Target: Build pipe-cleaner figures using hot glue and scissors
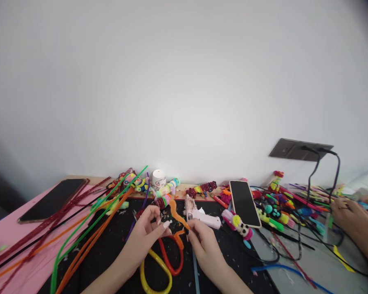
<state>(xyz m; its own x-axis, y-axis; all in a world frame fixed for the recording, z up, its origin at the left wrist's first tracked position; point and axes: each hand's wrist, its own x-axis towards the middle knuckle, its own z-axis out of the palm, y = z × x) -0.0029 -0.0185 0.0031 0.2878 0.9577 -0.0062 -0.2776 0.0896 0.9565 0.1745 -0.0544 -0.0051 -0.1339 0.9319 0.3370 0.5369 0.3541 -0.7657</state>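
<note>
My left hand (pixel 145 232) and my right hand (pixel 202 241) meet over a black mat (pixel 110 249), both pinched on an orange pipe cleaner (pixel 178 220) that bends between them. The left fingers curl round its upper part; the right thumb and finger grip its lower end. Just below lie a red loop (pixel 171 261) and a yellow loop (pixel 159 273) of pipe cleaner. A white glue gun (pixel 202 216) lies on the mat just behind my right hand.
Long green, orange and dark red pipe cleaners (pixel 88 228) fan across the left. A phone (pixel 244 203) leans at centre right, another (pixel 53 199) lies on the pink sheet. Another person's hand (pixel 352 220) works at the right among cables and coloured bits. A small white jar (pixel 158 178) stands by the wall.
</note>
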